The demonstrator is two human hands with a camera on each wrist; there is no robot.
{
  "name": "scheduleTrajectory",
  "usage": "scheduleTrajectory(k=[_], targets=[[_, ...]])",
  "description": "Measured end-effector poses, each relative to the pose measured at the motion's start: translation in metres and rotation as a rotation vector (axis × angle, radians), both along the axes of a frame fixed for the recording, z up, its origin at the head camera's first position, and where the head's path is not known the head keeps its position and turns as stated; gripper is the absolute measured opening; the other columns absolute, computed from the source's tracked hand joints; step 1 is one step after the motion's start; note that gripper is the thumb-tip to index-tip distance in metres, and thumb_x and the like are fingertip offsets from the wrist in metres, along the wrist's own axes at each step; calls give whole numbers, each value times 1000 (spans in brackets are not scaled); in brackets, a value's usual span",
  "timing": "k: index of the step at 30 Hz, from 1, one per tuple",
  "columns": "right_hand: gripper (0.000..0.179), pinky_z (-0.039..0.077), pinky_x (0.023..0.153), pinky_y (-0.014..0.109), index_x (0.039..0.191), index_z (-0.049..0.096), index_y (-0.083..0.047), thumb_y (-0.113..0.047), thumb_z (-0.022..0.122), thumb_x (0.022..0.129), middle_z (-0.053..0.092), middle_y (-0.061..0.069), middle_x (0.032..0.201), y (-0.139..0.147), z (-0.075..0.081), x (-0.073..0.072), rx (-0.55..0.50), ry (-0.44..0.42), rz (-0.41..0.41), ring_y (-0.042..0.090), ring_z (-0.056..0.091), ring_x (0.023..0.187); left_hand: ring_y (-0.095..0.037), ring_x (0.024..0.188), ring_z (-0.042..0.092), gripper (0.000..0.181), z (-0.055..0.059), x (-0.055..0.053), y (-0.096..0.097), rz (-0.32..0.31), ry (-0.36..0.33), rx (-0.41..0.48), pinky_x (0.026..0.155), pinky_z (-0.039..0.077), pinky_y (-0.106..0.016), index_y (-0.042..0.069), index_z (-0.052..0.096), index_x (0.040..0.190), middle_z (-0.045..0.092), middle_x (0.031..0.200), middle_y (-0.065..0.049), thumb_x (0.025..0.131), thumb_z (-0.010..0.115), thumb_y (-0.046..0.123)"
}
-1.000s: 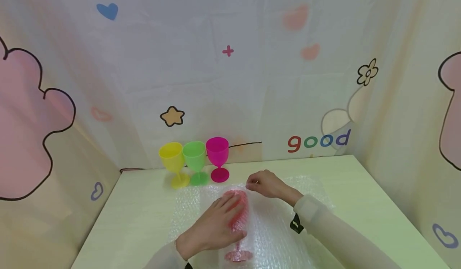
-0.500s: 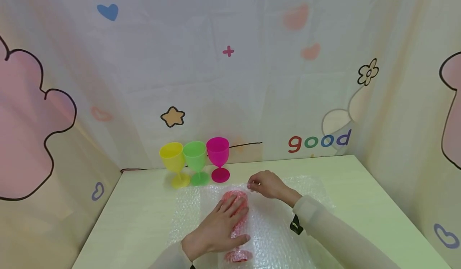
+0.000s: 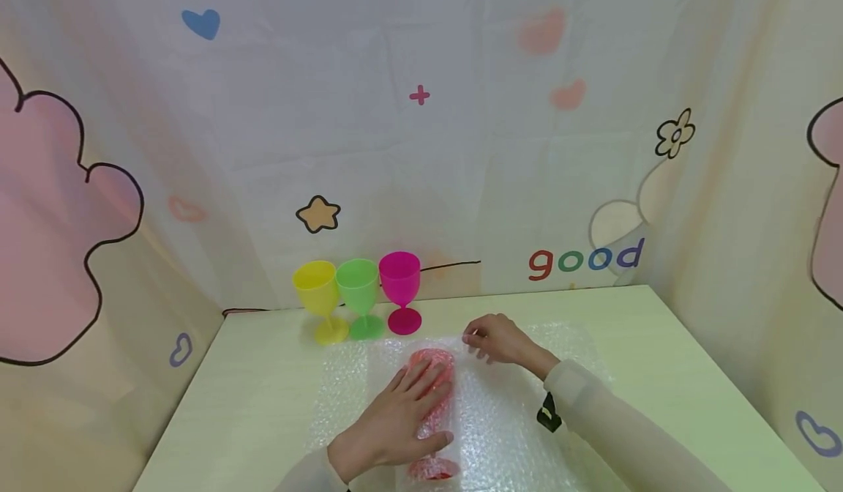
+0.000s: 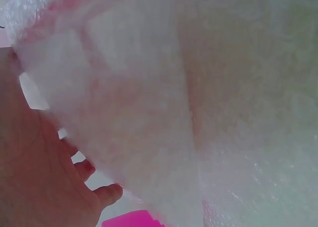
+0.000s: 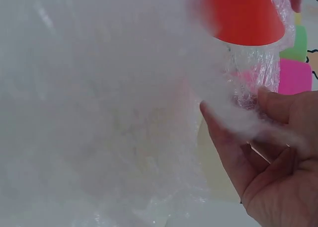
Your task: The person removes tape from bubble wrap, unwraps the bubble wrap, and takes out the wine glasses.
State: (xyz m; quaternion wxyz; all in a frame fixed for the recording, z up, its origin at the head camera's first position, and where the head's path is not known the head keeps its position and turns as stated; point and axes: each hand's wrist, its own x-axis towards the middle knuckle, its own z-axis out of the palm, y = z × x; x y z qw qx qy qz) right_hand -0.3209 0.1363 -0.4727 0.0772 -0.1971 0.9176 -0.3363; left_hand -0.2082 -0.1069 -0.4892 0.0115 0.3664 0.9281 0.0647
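Observation:
A red goblet (image 3: 432,470) lies on its side under a layer of bubble wrap (image 3: 500,433), its foot toward the near edge. My left hand (image 3: 398,415) rests flat over the goblet's bowl with fingers spread, pressing the wrap. In the left wrist view that hand (image 4: 44,162) is beside the cloudy sheet. My right hand (image 3: 503,340) is at the wrap's far edge, right of the bowl. The right wrist view shows this hand (image 5: 278,162) with thumb and fingers apart and a loose edge of wrap between them. The goblet's red bowl (image 5: 248,16) shows above.
Yellow (image 3: 316,287), green (image 3: 358,287) and magenta (image 3: 400,280) goblets stand upright in a row at the back of the pale table (image 3: 224,404). Behind them hangs a printed curtain (image 3: 316,111); more curtain encloses both sides.
My right hand has shifted slightly right, its fingers loosening from the wrap's edge. The left hand has spread its fingers over the goblet's bowl and stays there.

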Motion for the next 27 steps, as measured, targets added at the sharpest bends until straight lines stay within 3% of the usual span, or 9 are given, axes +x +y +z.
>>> scheduleTrajectory(k=[4,10,15,19,23,27], targets=[[15,55,51,26,102,71,-8,-17,61,97,72,6,81,-1,9,2,2,24,-8,16,67,61,-24,156,1,82,0,4,4,36,-20,11,123,17,-53,27,17,158,5,167,3,92,35,71],[16,53,50,26,103,71,-10,-19,60,98,71,4,79,-2,18,3,24,18,7,14,64,57,-31,155,3,83,1,18,13,48,-13,65,122,22,-50,18,20,158,6,167,-5,95,28,71],[17,53,54,26,104,71,-12,-21,59,99,71,2,80,-1,17,1,48,-3,47,13,64,62,-29,155,5,81,9,21,18,86,-78,41,120,25,-54,22,22,158,8,167,-2,94,28,72],[16,55,67,28,101,73,-15,-24,61,97,72,-2,85,-1,16,1,115,61,91,11,62,72,-29,154,13,73,16,14,19,65,2,35,119,29,-54,21,29,156,17,166,-3,97,33,64],[14,56,83,36,102,73,-16,-25,65,94,74,-3,96,-4,16,2,139,152,159,12,65,86,-28,153,19,69,17,7,22,-19,114,57,122,23,-50,14,36,153,25,164,-7,99,36,58],[12,56,83,33,102,73,-16,-19,64,95,74,-3,98,-7,15,3,120,203,199,10,65,87,-25,154,18,71,13,3,27,-49,104,36,123,20,-51,16,38,152,23,164,-6,97,38,61]])
